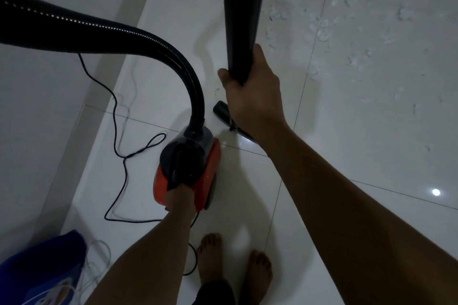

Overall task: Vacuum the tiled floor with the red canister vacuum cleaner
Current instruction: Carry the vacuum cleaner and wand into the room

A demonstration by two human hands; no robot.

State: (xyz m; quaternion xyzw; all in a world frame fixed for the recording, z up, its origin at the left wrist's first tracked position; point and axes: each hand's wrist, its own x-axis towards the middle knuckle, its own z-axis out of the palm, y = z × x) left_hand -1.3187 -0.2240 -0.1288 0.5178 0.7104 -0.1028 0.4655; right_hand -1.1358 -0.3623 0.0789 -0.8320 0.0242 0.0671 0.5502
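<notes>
Bottom-left corner: blue bag [49,267] on the floor, thin white cord [99,252] looped just beside it. Black power cord [119,146] snakes in loose loops along the left floor strip and runs under the left forearm.

Ribbed black hose [99,27] comes in from the left edge, arcs over and drops into the front of the red canister vacuum [198,168]. Canister sits left of centre, just ahead of the bare feet [210,255]; resting on the tiles or lifted, can't tell. Left hand [179,199] clenched round the rear end of the black carry handle [177,168] on top.

Centre: black wand [241,20] runs from the top edge down. Right hand [250,91] wrapped round its lower part, thumb on the left side. Floor nozzle [223,111] is partly hidden behind that hand, close to the canister's front.

Right: glossy white tiled floor [371,131], white scraps [322,30] scattered across the upper-right tiles, well clear of the nozzle. Bright light reflection [436,192] at far right.
</notes>
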